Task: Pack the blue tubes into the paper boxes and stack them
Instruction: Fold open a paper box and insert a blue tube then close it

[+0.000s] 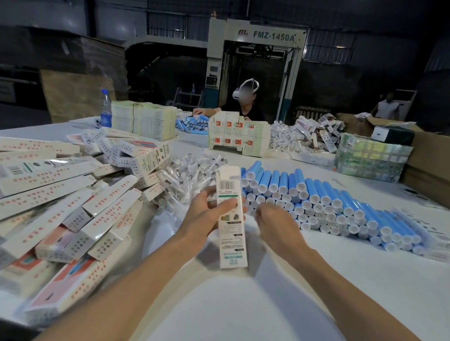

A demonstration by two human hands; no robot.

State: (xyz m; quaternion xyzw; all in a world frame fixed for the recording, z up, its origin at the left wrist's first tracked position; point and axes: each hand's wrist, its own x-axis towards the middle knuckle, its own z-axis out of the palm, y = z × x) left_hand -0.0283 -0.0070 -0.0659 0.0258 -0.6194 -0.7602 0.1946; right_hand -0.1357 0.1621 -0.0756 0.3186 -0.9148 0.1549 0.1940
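Observation:
My left hand (209,210) grips a long white paper box (230,215) near its middle and holds it lengthwise above the table, its far flap end up. Just right of the box my right hand (274,220) has its fingers curled down at the near edge of the pile of blue tubes (327,201); whether it holds anything is hidden. The tubes lie stacked in rows with white caps facing me. A heap of packed white boxes (46,200) with red print covers the table at the left.
Small clear-wrapped items (192,172) are piled behind the held box. Across the white table (344,296) sits a person with flat box stacks (145,119), more tubes (192,124) and a water bottle (106,112). Brown cartons (448,173) stand at the right.

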